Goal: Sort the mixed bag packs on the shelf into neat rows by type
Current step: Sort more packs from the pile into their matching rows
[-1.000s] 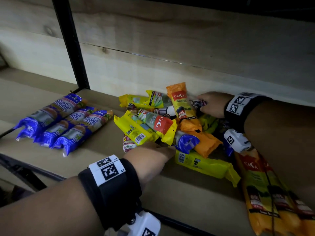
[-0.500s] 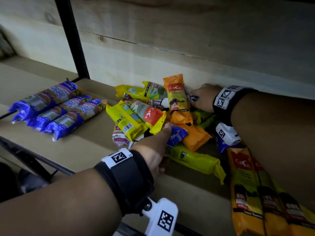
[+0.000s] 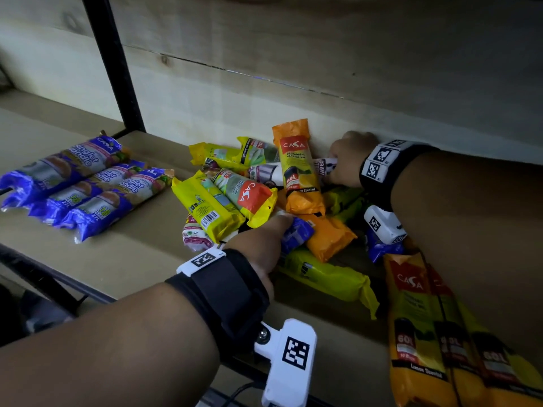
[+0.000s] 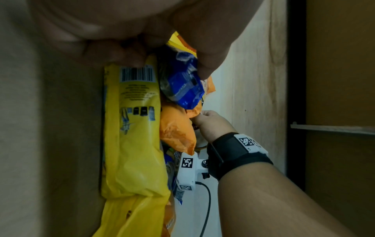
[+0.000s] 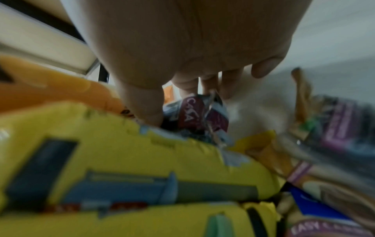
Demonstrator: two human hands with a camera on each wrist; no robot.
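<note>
Blue pack [image 4: 180, 83] pinched by left hand [image 3: 258, 245]; right hand [image 5: 182, 52] clamps white pack [image 3: 326, 167].

Layout of the shelf [image 3: 126, 254], all places taken from the mixed heap [image 3: 252, 195] at its middle. Left of the heap, well apart: a row of three Singlet Handle packs [image 3: 85, 186], side by side and touching. Behind and left of the heap: the upright post [image 3: 117, 69]. Directly behind the heap: the back wall [image 3: 264, 83]. Right of and before the heap: a row of 60L packs [image 3: 435, 333], side by side. On top of the heap: a garbage-bag pack [image 3: 296, 168]. At the heap's front edge, the left hand [image 3: 261, 245] grips a buried pack [image 3: 296, 233]; at its rear right, by the wall, the right hand [image 3: 346, 160] pinches a drawstring pack [image 3: 323, 167].
</note>
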